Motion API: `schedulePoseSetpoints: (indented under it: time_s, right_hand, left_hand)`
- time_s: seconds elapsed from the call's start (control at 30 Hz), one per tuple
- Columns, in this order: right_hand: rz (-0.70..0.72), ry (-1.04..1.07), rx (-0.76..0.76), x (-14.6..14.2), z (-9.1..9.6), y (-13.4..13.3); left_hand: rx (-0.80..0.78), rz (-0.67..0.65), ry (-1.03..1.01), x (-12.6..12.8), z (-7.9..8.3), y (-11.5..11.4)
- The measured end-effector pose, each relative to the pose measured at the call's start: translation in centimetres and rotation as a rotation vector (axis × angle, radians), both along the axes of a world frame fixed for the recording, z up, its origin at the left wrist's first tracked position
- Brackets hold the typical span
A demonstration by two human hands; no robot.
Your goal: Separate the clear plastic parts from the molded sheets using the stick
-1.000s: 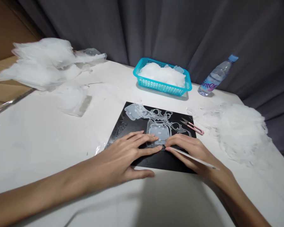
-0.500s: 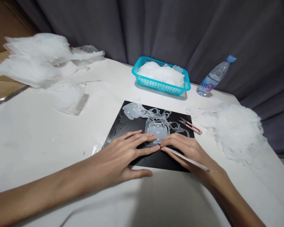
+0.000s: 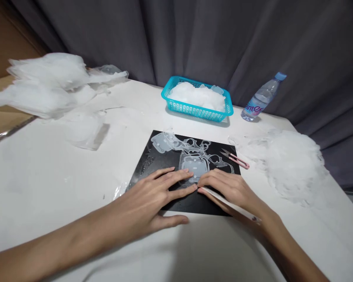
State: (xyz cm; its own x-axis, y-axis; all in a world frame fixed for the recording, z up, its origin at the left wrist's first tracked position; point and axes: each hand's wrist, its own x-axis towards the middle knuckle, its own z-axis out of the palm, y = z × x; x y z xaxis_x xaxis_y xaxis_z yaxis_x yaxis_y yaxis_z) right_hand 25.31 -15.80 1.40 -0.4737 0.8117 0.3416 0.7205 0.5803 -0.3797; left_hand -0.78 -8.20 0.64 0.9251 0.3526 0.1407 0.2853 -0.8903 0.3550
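Note:
My left hand lies open, its fingers spread across the front edge of a translucent moulded piece on a black mat. My right hand is closed in a pinch around a slim white-handled tool, whose tip is hidden at the fingertips. That tip end is close to my left index finger, by the piece's front corner. Thin translucent offcuts curl behind the piece, and a second flat translucent piece sits at the mat's far left corner. Pink thread snips rest at the mat's right edge.
A turquoise basket full of whitish pieces stands at the back of the white table. Right of it is a water bottle. Heaps of translucent plastic lie on the left and right. Behind hangs a grey curtain.
The whole view has shifted slightly, so the table things appear a little lower. Both hands keep nearly the same pose, and the white tool's rear end tips a bit lower.

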Motion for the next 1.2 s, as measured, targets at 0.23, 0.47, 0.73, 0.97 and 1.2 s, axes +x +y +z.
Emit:
schedulePoseSetpoints:
  time_s: [0.23,0.47,0.73,0.97,1.2]
  right_hand:
    - [-0.047,-0.071,0.104,-0.4,-1.2,0.1]
    - [-0.118,-0.078,0.121,-1.4,-1.3,0.1]
    - [-0.254,0.035,0.315,-4.1,-1.5,-0.3]
    - [-0.553,0.399,0.095,-0.5,0.0,1.4]
    - [-0.976,0.977,0.172,10.5,0.3,3.7]
  left_hand:
    - [-0.134,0.094,-0.085,0.4,1.3,0.7]
    - [-0.525,0.485,-0.024,1.6,1.9,0.5]
    - [-1.067,0.402,-0.389,3.3,0.9,0.2]
    - [-1.017,0.542,-0.419,2.6,0.9,0.6]
    - [-1.097,0.615,-0.287,1.7,1.1,2.7]
